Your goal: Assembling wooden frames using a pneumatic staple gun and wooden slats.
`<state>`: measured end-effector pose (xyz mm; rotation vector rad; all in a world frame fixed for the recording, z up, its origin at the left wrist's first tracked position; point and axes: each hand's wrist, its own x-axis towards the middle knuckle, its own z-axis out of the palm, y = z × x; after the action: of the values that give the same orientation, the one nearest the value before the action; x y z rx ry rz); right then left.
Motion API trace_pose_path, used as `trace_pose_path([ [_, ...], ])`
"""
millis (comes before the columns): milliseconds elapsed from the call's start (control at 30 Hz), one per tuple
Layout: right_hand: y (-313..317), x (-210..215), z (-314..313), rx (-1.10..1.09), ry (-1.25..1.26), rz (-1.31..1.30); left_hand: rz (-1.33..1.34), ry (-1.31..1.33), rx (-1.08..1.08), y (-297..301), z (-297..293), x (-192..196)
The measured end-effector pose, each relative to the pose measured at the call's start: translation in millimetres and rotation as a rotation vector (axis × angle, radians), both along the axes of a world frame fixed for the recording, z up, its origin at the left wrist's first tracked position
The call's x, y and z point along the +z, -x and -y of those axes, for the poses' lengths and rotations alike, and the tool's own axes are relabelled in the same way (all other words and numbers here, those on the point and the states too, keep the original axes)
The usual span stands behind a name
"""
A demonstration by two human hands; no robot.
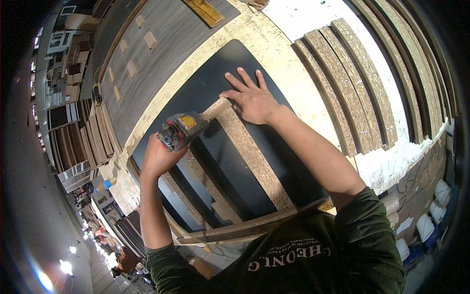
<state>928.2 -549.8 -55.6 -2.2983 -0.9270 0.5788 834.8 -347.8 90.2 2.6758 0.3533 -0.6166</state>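
Nearest us lay the black panel [215,88], its raw chipboard edge [252,157] running from ten o'clock down to five o'clock across the pale workbench [274,54]. At twelve o'clock our right hand [252,100] pressed flat on that panel, fingers spread and gripping nothing. At nine o'clock our left hand [156,157] was wrapped tightly around the power tool [183,128], its tip meeting the edge.

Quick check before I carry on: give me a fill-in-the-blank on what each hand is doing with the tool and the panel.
The left hand grips a power ____ .
The right hand lies ____ on the black panel, fingers spread.
The tool sits at the end of a raw chipboard ____ of an upright board.

Missing words: tool; flat; edge
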Motion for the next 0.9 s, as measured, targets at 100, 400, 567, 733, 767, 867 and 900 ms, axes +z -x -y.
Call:
trace_pose_path([
  [100,1,-3,-1,-0.024,-0.019,0.011,0.008,-0.003,-0.009,-2,3,2],
  [400,3,-8,-5,-0.076,-0.064,0.041,-0.022,-0.015,0.021,-6,7,2],
  [567,3,-10,-5,-0.083,-0.066,0.061,-0.029,-0.006,0.034,-5,5,0],
  [733,6,-14,-6,-0.096,-0.064,0.122,-0.035,0.018,0.050,-5,3,-3],
  [767,8,-14,-6,-0.102,-0.065,0.155,-0.036,0.017,0.051,-6,4,-3],
  [867,13,-14,-6,-0.098,-0.038,0.256,-0.048,0.016,0.078,-6,5,-8],
  [900,12,-15,-6,-0.098,-0.038,0.256,-0.016,0.039,0.059,-5,2,-14],
])
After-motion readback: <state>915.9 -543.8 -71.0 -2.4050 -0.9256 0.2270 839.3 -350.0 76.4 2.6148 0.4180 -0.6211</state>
